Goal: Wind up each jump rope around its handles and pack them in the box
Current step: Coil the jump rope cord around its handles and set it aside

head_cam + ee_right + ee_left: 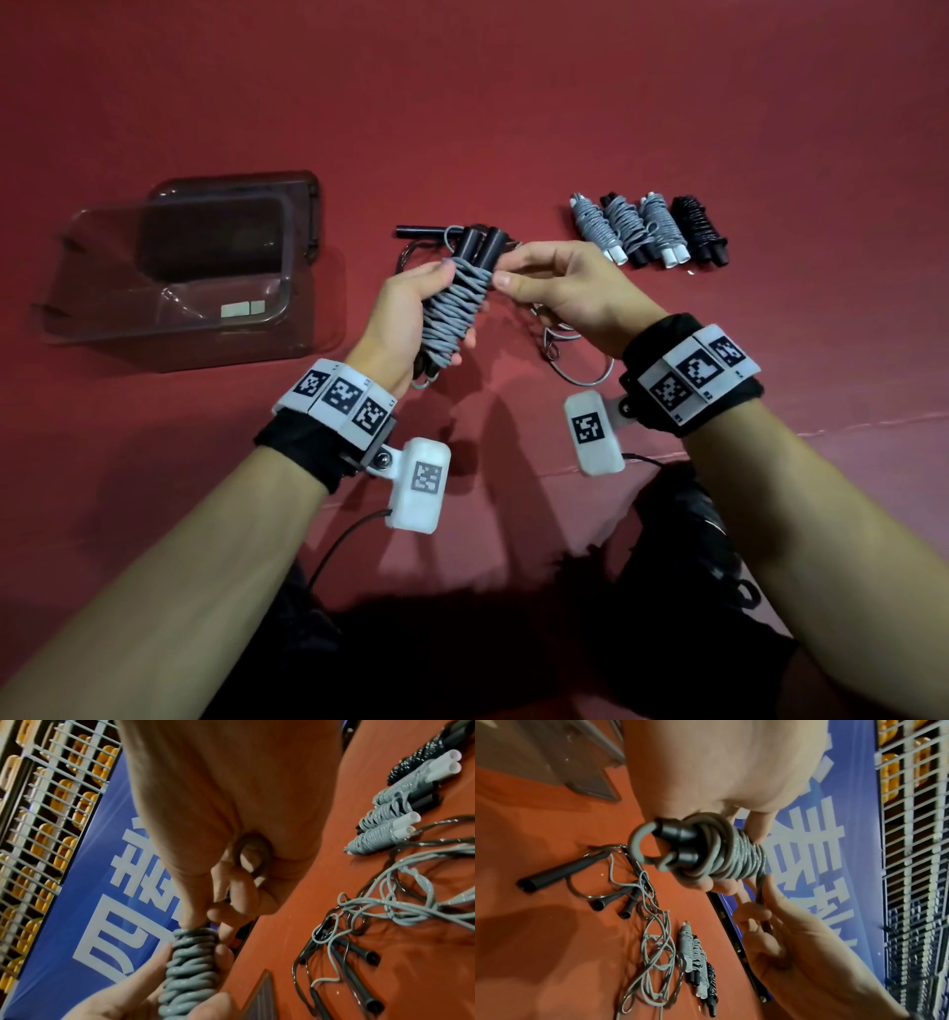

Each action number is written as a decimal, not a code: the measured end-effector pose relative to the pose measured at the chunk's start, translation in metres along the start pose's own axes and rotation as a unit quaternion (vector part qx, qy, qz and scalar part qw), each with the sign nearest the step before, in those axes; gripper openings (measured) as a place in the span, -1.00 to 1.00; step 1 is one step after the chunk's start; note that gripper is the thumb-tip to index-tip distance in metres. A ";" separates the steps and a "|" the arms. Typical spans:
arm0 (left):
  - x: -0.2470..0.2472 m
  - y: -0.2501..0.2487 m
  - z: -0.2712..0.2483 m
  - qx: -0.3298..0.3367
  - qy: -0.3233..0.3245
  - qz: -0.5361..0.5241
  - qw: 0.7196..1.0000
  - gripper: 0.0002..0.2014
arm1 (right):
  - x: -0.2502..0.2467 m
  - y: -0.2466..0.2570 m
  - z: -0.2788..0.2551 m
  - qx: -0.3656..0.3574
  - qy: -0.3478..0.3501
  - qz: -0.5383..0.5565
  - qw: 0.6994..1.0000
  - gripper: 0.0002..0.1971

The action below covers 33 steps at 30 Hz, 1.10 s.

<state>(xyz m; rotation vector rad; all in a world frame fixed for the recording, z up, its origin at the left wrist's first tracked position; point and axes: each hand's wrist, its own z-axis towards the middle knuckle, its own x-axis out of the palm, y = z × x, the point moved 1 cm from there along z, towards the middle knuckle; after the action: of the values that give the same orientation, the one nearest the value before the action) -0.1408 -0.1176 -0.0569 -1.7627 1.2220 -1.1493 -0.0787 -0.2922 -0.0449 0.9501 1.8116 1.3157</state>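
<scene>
My forearms fill the bottom of the head view, each wrist strapped with a black band carrying white coded marker blocks, and above them my left hand (405, 313) is wrapped around the grey cord jump rope wound on its two black plastic handles (454, 308), holding the bundle upright over the red tabletop (513, 103). My right hand (560, 285) is closed in a pinch on the last loop of that grey cord just beside the top of the coil; in the right wrist view the cord end loops between my curled fingers (244, 882), so I judge I am on the final turns or about to tuck the end. Beyond my right hand, four finished bundles (649, 228) lie side by side: three of grey cord, two of those with white handle ends and one with black, and one all-black bundle on the far right. Behind and under my hands a tangle of loose grey and dark cords with black handles (639, 902) lies unwound on the table; I cannot tell how many ropes are in it, but more than one handle pair shows. The clear plastic box (169, 288) sits well apart to my left with its clear lid (303, 205) lying behind it, and nothing is in it. So by my count four ropes are wound, a fifth is nearly done, the tangle remains, and all the packing is ahead.
</scene>
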 end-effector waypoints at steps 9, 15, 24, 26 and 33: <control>-0.003 -0.012 -0.011 -0.167 0.198 -0.163 0.952 -0.60 | 0.012 -0.002 -0.003 -0.037 0.095 0.098 0.990 -0.59; 0.009 0.002 -0.001 -0.071 0.051 -0.042 0.995 -0.69 | 0.013 -0.010 -0.005 -0.029 -0.023 0.087 0.996 -0.75; -0.009 0.005 0.013 0.181 0.029 0.278 0.943 -0.69 | 0.022 -0.009 -0.001 0.047 -0.130 0.125 0.982 -0.49; -0.012 0.005 0.013 0.171 0.039 0.295 0.939 -0.71 | 0.024 -0.007 0.000 0.045 -0.136 0.107 0.984 -0.47; -0.011 0.006 0.014 0.122 -0.015 0.116 0.986 -0.80 | 0.019 0.001 -0.003 0.001 -0.073 0.099 0.992 -0.88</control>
<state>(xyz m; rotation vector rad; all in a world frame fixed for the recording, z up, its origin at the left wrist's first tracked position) -0.1311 -0.1085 -0.0704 -1.4101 1.1795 -1.0814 -0.0910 -0.2769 -0.0455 1.2202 1.6416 1.3253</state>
